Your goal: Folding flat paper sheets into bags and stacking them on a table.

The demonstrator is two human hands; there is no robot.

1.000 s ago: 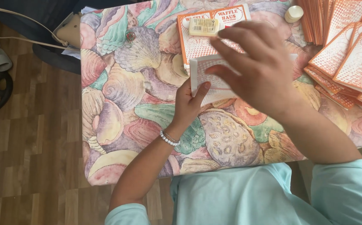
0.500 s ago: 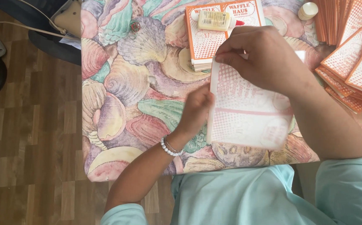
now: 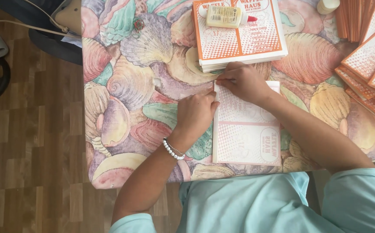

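While both hands pressed on it, the pale paper sheet (image 3: 247,129) lay flat on the shell-patterned bench (image 3: 131,86), its near edge close to the bench's front edge and its far edge just short of the stack of orange-and-white printed sheets (image 3: 239,39). The left hand (image 3: 196,113) rested at the sheet's left edge, fingers curled down and closed against that edge, with a white bead bracelet (image 3: 172,149) on the wrist behind it. The right hand (image 3: 241,82) lay on the sheet's far left corner, fingers bent and pinched together on the paper there, the forearm crossing over the sheet's right side. The sheet showed a faint pink dotted print, seemingly through the paper. On top of the stack beyond the sheet lay a small glue bottle (image 3: 226,16) on its side, its red tip pointing right. To the right of the sheet, well apart from it, a fan of orange printed sheets (image 3: 369,64) spread over the bench's right end, and a small pale round object (image 3: 327,5) sat beyond them at the far edge. Left of the bench, away from the sheet, was a wooden plank floor (image 3: 32,151). A light turquoise shirt (image 3: 248,203) filled the view nearest the sheet's near edge.
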